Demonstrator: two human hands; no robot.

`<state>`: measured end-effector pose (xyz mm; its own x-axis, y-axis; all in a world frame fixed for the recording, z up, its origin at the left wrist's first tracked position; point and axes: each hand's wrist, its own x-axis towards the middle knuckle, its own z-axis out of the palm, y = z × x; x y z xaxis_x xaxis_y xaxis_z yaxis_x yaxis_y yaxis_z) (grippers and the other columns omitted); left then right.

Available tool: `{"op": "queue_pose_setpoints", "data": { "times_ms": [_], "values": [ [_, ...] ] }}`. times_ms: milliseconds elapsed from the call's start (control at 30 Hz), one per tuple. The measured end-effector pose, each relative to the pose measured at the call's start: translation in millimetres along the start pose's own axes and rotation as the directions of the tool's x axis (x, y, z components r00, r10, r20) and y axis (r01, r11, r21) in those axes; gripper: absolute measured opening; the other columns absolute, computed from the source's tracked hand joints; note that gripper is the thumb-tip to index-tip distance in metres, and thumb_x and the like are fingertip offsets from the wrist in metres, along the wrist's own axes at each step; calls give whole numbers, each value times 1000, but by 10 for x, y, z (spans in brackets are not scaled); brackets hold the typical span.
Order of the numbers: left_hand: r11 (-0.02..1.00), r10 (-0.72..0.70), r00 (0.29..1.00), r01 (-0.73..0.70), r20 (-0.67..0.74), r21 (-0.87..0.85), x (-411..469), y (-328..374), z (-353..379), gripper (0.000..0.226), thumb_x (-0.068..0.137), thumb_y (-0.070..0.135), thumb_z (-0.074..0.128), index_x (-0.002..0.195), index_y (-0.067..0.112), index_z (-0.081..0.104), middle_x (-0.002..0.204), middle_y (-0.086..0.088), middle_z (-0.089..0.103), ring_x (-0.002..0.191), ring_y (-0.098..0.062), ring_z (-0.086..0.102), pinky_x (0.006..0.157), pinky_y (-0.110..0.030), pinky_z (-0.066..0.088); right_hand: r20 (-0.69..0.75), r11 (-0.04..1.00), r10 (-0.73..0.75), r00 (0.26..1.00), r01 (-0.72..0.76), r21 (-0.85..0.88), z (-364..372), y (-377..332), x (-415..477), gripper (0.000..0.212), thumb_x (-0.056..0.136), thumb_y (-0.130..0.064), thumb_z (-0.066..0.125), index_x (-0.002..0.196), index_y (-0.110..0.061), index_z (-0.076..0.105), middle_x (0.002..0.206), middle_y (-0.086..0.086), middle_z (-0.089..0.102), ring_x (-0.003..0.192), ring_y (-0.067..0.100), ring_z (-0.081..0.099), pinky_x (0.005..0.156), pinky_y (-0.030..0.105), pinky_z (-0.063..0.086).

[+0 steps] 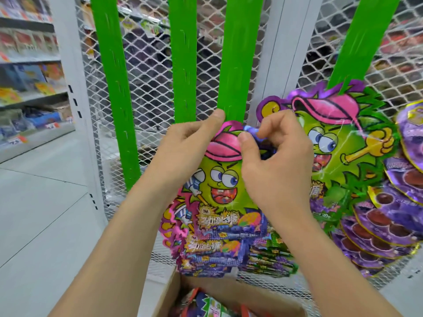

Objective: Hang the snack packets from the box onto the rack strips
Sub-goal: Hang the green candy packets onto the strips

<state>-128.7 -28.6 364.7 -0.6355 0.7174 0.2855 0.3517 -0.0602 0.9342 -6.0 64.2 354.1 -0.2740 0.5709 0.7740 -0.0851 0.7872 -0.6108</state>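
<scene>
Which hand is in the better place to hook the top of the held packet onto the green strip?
Right, probably. The right hand pinches the top of the packet just below the green strip, so it can guide it on. The left hand only holds the packet's left side.

Shop: stocked shelves (29, 72), hanging snack packets (338, 143).

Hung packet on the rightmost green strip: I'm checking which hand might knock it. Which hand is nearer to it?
Right. The right hand overlaps the left edge of the hung packet in this view; the left hand is farther left, beyond the held packet both hands grip.
</scene>
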Motion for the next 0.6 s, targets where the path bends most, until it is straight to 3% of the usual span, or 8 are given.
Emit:
{"op": "queue_pose_setpoints", "data": {
  "times_ms": [100, 200, 267, 300, 400, 500, 600],
  "values": [
    [1000, -23, 999, 23, 42, 11, 15, -18, -7, 59, 94, 78, 50, 101, 31, 84, 106, 10, 81, 112, -11, 73, 112, -43, 46, -20, 1000, 8, 1000, -8, -12, 25, -22, 28, 31, 90, -12, 73, 81, -15, 44, 69, -4, 47, 61, 14, 48, 60, 40, 44],
    [999, 14, 999, -16, 51, 45, 11, -28, -16, 61, 99, 72, 46, 92, 24, 83, 92, 21, 78, 93, 8, 70, 96, -16, 45, -30, 1000, 19, 999, -20, -24, 40, -47, 20, 34, 90, -10, 70, 76, -15, 39, 64, -7, 38, 58, 10, 36, 56, 31, 34],
    [996, 72, 996, -75, 59, 56, 31, -89, -31, 79, 99, 75, 44, 97, 1, 72, 87, 5, 66, 82, -9, 60, 87, -25, 40, -32, 999, 26, 999, -27, -47, 46, -38, 2, 35, 88, -9, 68, 74, -15, 37, 62, -7, 34, 57, 11, 33, 56, 28, 30],
    [994, 94, 994, -97, 51, 59, 34, -106, -33, 86, 99, 75, 44, 102, -9, 63, 93, 2, 54, 86, -11, 49, 81, -31, 37, -27, 998, 21, 999, -23, -63, 49, -27, -8, 35, 88, -8, 67, 73, -14, 36, 62, -5, 35, 57, 12, 34, 56, 29, 30],
    [989, 126, 992, -124, -17, 85, 26, -106, -22, 80, 103, 67, 43, 95, -11, 58, 105, 3, 38, 98, -10, 34, 67, -27, 24, 19, 994, -21, 1000, 23, -109, 40, 10, -55, 32, 86, -6, 66, 71, -12, 39, 60, 0, 40, 57, 18, 38, 55, 34, 35],
    [988, 130, 992, -129, 0, 84, 8, -105, -8, 66, 107, 58, 43, 69, 5, 40, 74, 4, 36, 72, -13, 31, 61, -35, 18, 59, 980, -79, 995, 88, -181, -1, 72, -120, 35, 88, -9, 68, 70, -19, 40, 56, -6, 38, 53, 17, 41, 55, 29, 36],
    [955, 217, 975, -203, -42, 218, -1, -165, 13, 56, 111, 46, 47, 74, 4, 50, 64, -4, 38, 59, -18, 33, 59, -37, 28, 104, 961, -118, 988, 140, -238, -39, 178, -161, 31, 90, -9, 72, 75, -21, 48, 59, -9, 50, 54, 15, 53, 60, 39, 47]
  ]
}}
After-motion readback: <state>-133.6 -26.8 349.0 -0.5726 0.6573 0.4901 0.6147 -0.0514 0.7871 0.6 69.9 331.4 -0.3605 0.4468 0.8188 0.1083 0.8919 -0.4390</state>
